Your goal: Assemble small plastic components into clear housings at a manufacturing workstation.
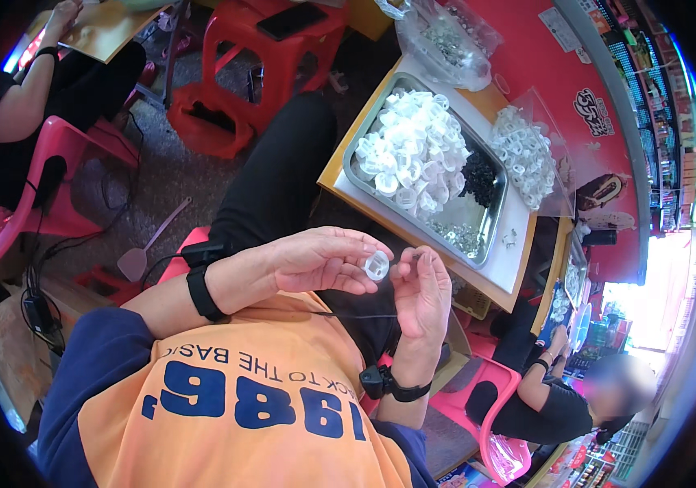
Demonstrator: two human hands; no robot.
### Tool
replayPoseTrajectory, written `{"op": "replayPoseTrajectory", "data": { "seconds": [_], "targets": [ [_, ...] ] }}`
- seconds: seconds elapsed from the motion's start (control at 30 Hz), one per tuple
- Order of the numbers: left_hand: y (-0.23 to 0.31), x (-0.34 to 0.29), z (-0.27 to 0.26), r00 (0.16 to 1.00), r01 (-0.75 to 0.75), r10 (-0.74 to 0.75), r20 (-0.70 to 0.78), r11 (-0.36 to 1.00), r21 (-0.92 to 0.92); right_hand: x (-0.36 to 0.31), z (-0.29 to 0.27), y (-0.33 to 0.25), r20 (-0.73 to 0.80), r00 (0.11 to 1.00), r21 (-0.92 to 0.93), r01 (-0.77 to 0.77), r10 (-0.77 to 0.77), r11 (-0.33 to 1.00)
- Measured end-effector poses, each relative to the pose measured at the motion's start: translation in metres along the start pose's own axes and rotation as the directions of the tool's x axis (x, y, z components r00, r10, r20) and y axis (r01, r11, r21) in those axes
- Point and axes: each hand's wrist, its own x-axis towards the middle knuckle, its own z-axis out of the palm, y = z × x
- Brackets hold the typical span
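Observation:
My left hand (319,259) is closed around a small round white translucent plastic piece (377,266), held between thumb and fingers above my lap. Just to its right, my right hand (422,294) is raised with thumb and fingertips pinched together. Whatever sits between those fingertips is too small to make out. The two hands are close but apart. Beyond them stands a metal tray (351,169) on the table. In it lie a large heap of similar white plastic pieces (413,150), a pile of small black parts (482,177) and small shiny metal parts (459,237).
Clear bags of metal parts (449,41) and white pieces (523,154) lie beside the tray. Red stools (270,57) stand ahead. People sit on pink chairs at left (43,175) and right (498,407). A pink fly swatter (134,263) lies on the floor.

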Motion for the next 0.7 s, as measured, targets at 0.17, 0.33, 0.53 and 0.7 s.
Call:
{"op": "replayPoseTrajectory", "data": {
  "seconds": [0.17,0.33,0.53,0.7],
  "targets": [
    [-0.001,0.0,-0.004,1.0,0.007,-0.007,0.017,1.0,-0.007,-0.001,-0.001,-0.001,0.1,0.992,-0.112,0.091,-0.08,0.99],
    [0.0,0.002,-0.006,1.0,0.017,-0.017,0.024,1.0,-0.011,-0.01,0.02,-0.009,0.103,0.99,-0.404,0.131,-0.097,0.905],
    [0.001,0.001,-0.009,0.999,-0.008,0.009,0.044,1.0,-0.018,-0.013,0.026,-0.014,0.182,0.97,-0.683,0.241,-0.16,0.689],
    [0.001,0.001,-0.011,0.998,-0.015,0.016,0.055,1.0,-0.026,-0.012,0.036,-0.019,0.383,0.894,-0.834,0.442,-0.231,0.329]
  ]
}}
